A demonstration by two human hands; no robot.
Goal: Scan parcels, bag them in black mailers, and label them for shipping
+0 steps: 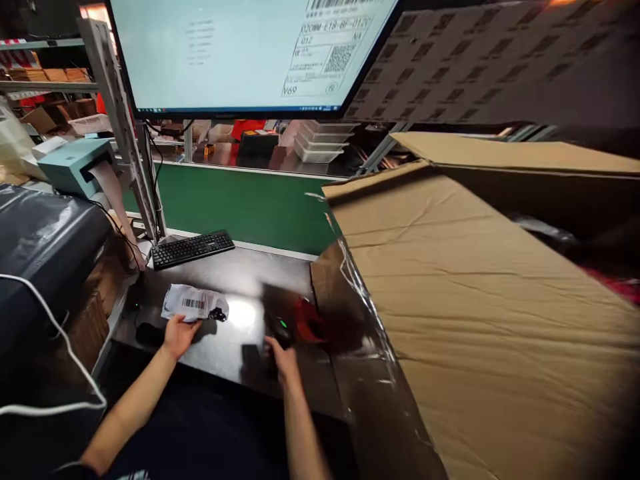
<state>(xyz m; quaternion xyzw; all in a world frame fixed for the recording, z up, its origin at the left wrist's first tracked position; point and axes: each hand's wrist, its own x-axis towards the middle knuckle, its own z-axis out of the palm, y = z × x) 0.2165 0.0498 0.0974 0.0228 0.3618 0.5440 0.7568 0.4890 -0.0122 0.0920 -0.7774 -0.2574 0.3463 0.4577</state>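
Note:
My left hand (181, 337) grips the near edge of a small white plastic packet (173, 303) with a barcode label, holding it over the dark tabletop. A dark patch shows at the packet's right end. Further right, my right hand (284, 361) is closed around the handle of a black barcode scanner (277, 328), whose small green light is lit. The scanner's outline is partly lost against the dark table. Just beyond it lies a red object (309, 321), too blurred to name.
A large open cardboard box (480, 313) takes up the right side. Behind the table (250, 267) runs a green panel (240, 203), with a black keyboard (193, 249) before it. A monitor (240, 57) hangs above. At left are a label printer (75, 167) and a white cable (60, 333).

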